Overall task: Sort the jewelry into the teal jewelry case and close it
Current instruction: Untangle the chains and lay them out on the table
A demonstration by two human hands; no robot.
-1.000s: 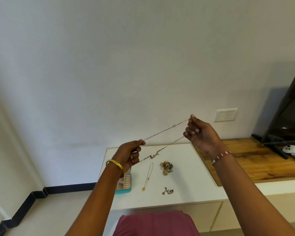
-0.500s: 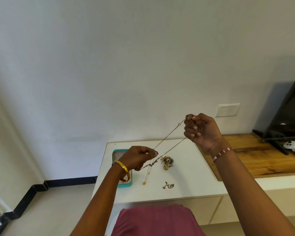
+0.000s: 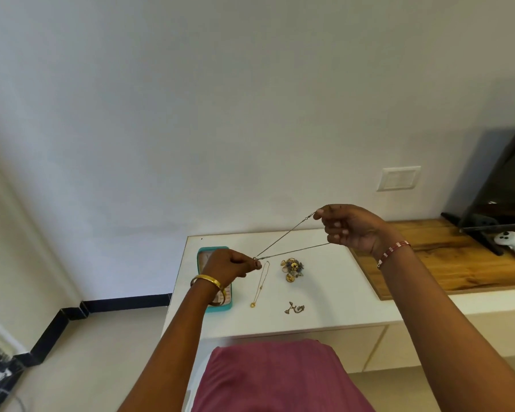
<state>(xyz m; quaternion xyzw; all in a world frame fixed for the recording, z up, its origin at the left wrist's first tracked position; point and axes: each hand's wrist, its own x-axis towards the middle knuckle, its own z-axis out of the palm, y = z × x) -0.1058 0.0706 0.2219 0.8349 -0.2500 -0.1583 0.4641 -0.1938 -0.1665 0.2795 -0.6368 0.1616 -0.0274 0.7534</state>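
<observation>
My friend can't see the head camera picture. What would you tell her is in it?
Two hands, left and right, stretch a thin chain above a white table. A teal case, a gold necklace and a jewelry pile lie below.

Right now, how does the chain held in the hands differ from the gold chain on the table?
The held chain is stretched taut in the air between the left hand and the right hand; the gold chain lies loose on the white table. The held one looks darker, the other yellower. Both are thin.
</observation>
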